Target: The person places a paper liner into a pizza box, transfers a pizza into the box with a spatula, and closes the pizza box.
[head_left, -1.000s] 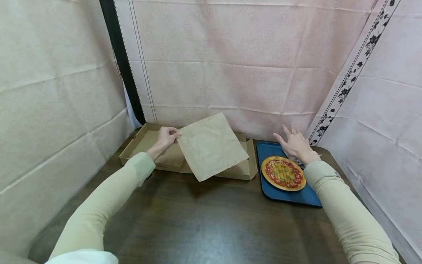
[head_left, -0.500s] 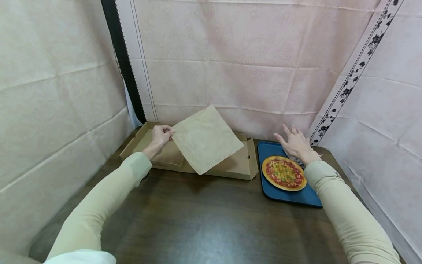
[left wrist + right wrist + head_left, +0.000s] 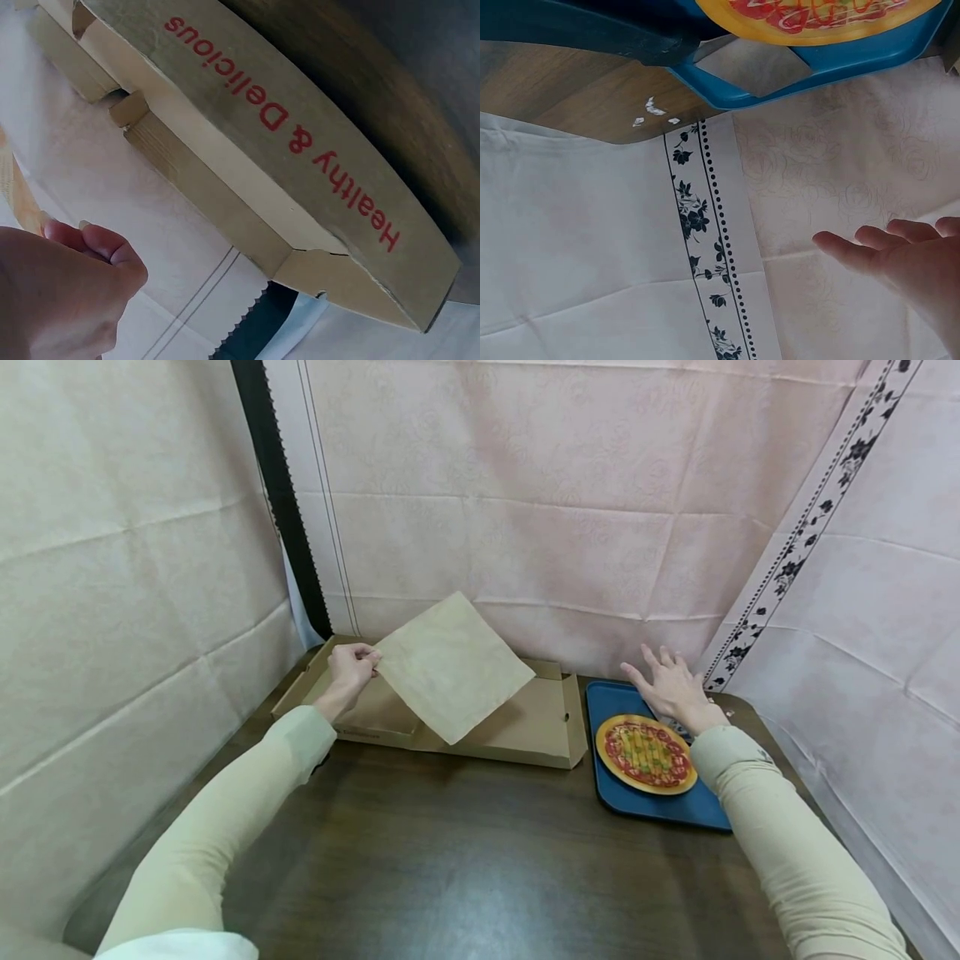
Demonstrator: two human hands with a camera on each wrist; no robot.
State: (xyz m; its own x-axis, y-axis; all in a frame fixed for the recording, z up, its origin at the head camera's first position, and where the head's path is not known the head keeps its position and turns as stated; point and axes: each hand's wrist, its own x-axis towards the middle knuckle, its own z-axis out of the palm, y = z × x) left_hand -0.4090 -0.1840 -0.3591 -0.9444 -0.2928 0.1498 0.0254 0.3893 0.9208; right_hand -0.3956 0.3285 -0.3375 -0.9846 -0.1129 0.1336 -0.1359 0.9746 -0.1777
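A square sheet of brown paper [image 3: 456, 668] hangs tilted above an open cardboard pizza box [image 3: 525, 722]. My left hand [image 3: 349, 673] pinches the sheet by its left corner, over the box's left half. In the left wrist view the curled fingers of that hand [image 3: 75, 289] grip the paper's edge, and the box wall [image 3: 277, 120] carries red lettering. Over the back right of a blue tray [image 3: 645, 808] hovers my right hand [image 3: 673, 689], fingers spread, holding nothing. On the tray lies a pizza [image 3: 647, 755], close to the right wrist.
The dark wooden table [image 3: 450, 843] stretches in front of the box and tray. Patterned cloth [image 3: 570, 460] hangs behind and along both sides. Small white scraps [image 3: 654, 107] lie on the table beside the tray. Something pale and flat [image 3: 754, 66] lies on the tray, partly under the pizza.
My left hand has moved left with the paper sheet, which has risen slightly and uncovers more of the box's right half. The right hand, pizza and tray have stayed put.
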